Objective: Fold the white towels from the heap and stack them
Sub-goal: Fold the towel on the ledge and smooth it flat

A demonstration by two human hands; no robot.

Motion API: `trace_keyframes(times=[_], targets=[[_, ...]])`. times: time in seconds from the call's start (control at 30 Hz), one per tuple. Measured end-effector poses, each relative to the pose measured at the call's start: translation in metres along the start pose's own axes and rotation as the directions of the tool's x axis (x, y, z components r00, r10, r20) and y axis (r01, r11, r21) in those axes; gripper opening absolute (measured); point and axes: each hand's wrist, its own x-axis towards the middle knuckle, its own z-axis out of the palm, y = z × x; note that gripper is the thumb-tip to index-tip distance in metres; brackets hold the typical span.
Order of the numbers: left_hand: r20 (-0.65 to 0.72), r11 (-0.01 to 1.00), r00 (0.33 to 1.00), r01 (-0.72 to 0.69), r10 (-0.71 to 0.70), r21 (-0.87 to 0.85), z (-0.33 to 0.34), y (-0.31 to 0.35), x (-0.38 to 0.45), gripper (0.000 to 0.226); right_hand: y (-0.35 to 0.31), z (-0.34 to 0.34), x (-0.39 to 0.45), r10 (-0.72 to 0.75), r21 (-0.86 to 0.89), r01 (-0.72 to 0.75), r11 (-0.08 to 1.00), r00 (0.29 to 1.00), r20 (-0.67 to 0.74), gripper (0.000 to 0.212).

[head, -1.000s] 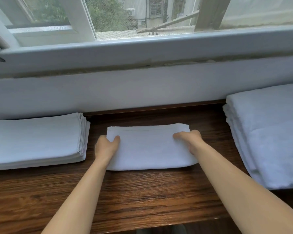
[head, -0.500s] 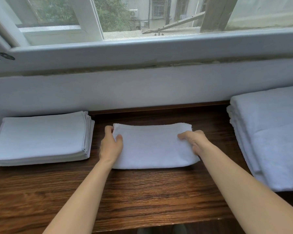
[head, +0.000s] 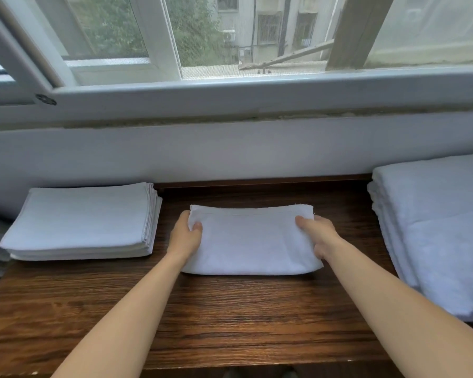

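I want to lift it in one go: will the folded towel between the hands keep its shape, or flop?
The folded towel is soft cloth in layers, so it would probably sag in the middle if lifted by its ends. The left hand and right hand grip opposite ends, which should keep the layers together. It looks light, and unlikely to slide easily on the wooden table.

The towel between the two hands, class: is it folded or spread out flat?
Folded. The towel is a compact rectangle with a rounded doubled edge nearest the camera; the left hand and right hand grip its ends.
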Motion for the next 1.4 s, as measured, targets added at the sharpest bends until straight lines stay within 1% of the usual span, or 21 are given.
trace_keyframes(times=[0.03,0.07,0.13,0.2,0.27,0.37,0.43,0.63,0.77,0.83,0.97,1.07,1.17,1.3,1.4], targets=[[0.013,1.0,1.0,-0.021,0.021,0.021,-0.001,0.002,-0.003,0.015,0.002,0.0,-0.002,-0.09,-0.098,0.088,0.991,0.996,-0.018,0.025],[0.021,0.998,0.999,-0.041,0.04,0.05,-0.002,0.004,-0.007,0.016,0.005,0.0,-0.006,-0.194,-0.222,0.181,0.958,0.98,-0.035,0.022],[0.016,0.992,0.997,-0.076,0.075,0.102,-0.006,0.01,-0.015,0.015,0.006,0.002,-0.015,-0.385,-0.431,0.33,0.84,0.922,-0.044,0.019],[-0.016,0.983,0.993,-0.109,0.113,0.146,-0.013,0.019,-0.021,0.01,0.001,0.008,-0.028,-0.517,-0.563,0.415,0.715,0.856,-0.026,0.02],[-0.072,0.976,0.986,-0.14,0.153,0.165,-0.023,0.032,-0.025,0.006,-0.011,0.017,-0.044,-0.592,-0.623,0.464,0.629,0.806,0.003,0.021],[-0.188,0.965,0.961,-0.164,0.203,0.206,-0.051,0.056,-0.032,0.004,-0.033,0.035,-0.066,-0.657,-0.592,0.55,0.59,0.752,0.044,0.022],[-0.255,0.961,0.944,-0.152,0.21,0.23,-0.079,0.069,-0.038,0.003,-0.048,0.05,-0.078,-0.673,-0.555,0.584,0.593,0.737,0.056,0.025],[-0.455,0.964,0.867,-0.097,0.205,0.248,-0.181,0.071,-0.054,0.019,-0.075,0.109,-0.117,-0.673,-0.444,0.635,0.632,0.734,0.09,0.028],[-0.522,0.965,0.829,-0.077,0.201,0.249,-0.239,0.048,-0.054,0.019,-0.08,0.16,-0.135,-0.681,-0.405,0.661,0.632,0.723,0.119,0.028],[-0.533,0.966,0.824,-0.063,0.192,0.251,-0.265,0.031,-0.047,0.016,-0.078,0.189,-0.142,-0.677,-0.402,0.664,0.63,0.724,0.133,0.027],[-0.52,0.965,0.835,-0.046,0.178,0.257,-0.311,-0.006,-0.022,0.017,-0.07,0.25,-0.149,-0.665,-0.388,0.65,0.653,0.738,0.117,0.028],[-0.46,0.966,0.87,-0.066,0.178,0.248,-0.341,-0.031,0.004,0.018,-0.064,0.292,-0.148,-0.634,-0.349,0.619,0.704,0.769,0.085,0.03],[-0.394,0.976,0.904,-0.093,0.166,0.199,-0.367,-0.056,0.03,0.021,-0.059,0.328,-0.146,-0.608,-0.309,0.598,0.74,0.79,0.072,0.032],[-0.311,0.987,0.94,-0.108,0.14,0.118,-0.39,-0.084,0.058,0.025,-0.056,0.361,-0.141,-0.578,-0.25,0.573,0.78,0.814,0.06,0.032],[-0.253,0.988,0.956,-0.129,0.145,0.08,-0.395,-0.099,0.074,0.024,-0.053,0.375,-0.132,-0.559,-0.266,0.548,0.793,0.828,0.039,0.036]])
